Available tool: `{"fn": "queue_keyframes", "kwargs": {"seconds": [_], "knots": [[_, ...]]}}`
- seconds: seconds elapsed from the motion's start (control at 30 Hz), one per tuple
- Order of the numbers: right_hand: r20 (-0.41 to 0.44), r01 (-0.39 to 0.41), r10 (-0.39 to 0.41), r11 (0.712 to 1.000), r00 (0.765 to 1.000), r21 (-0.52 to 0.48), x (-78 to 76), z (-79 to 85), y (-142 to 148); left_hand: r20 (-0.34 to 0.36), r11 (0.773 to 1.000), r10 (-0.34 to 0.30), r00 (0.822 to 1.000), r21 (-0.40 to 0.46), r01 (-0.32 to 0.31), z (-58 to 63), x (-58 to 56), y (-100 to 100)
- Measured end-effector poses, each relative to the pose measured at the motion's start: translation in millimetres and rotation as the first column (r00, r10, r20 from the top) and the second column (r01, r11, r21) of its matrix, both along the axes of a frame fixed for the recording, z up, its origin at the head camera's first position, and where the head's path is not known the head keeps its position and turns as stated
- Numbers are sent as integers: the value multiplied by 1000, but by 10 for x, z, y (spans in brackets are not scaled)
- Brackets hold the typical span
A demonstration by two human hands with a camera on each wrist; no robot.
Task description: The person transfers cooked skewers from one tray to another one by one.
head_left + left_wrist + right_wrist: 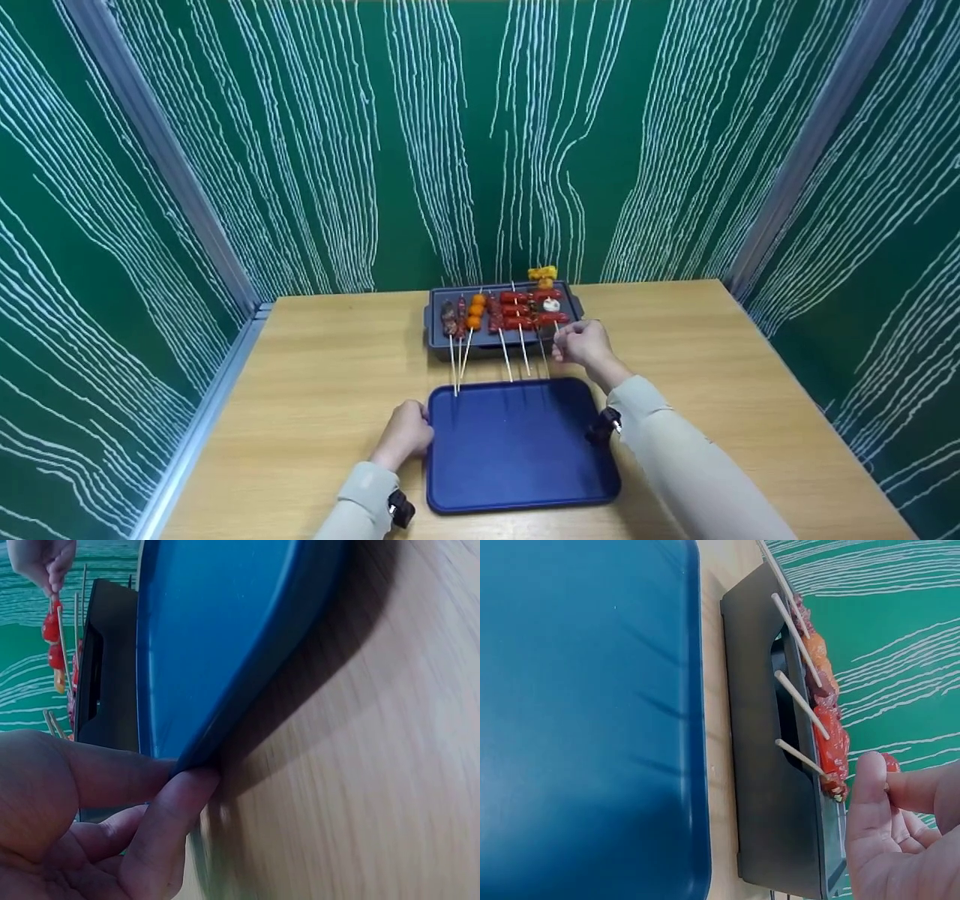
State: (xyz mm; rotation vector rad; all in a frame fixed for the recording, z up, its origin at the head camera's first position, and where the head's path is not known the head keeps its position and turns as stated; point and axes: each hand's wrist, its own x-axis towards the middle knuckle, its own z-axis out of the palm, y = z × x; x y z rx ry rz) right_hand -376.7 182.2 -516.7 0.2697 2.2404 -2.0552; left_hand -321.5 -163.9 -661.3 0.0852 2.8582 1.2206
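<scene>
My left hand [405, 433] pinches the left rim of a blue tray [523, 442] between thumb and fingers, which the left wrist view shows close up. Beyond the tray, my right hand [583, 345] pinches the stick end of a food skewer [553, 319] at the right end of a dark grill [437, 304]. Red pieces, a white round one and a yellow one appear along this skewer's line. In the left wrist view its red pieces [51, 630] hang from the right fingers. The right hand hides most of the stick.
Several other skewers lie across the grill, among them orange balls [475, 311], dark meat [449, 319] and red pieces [515, 310]. Their sticks jut out over its front side toward the tray. Green walls with white lines [427, 150] enclose the wooden table [337, 360].
</scene>
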Motion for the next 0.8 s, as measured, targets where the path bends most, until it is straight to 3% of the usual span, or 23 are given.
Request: {"fn": "queue_keyframes", "kwargs": {"seconds": [0.2,0.57,0.8], "knots": [[-8,-9,9,1000,1000,-25,26,54,-15,-5,1000,-4,1000,5,4,14,8,-11],[-1,-5,5,1000,1000,-28,111,89,32,56,1000,-11,998,-1,11,-3,-6,-21],[0,-9,9,1000,1000,-28,163,111,80,30,1000,-9,1000,13,9,4,-5,-13]]}}
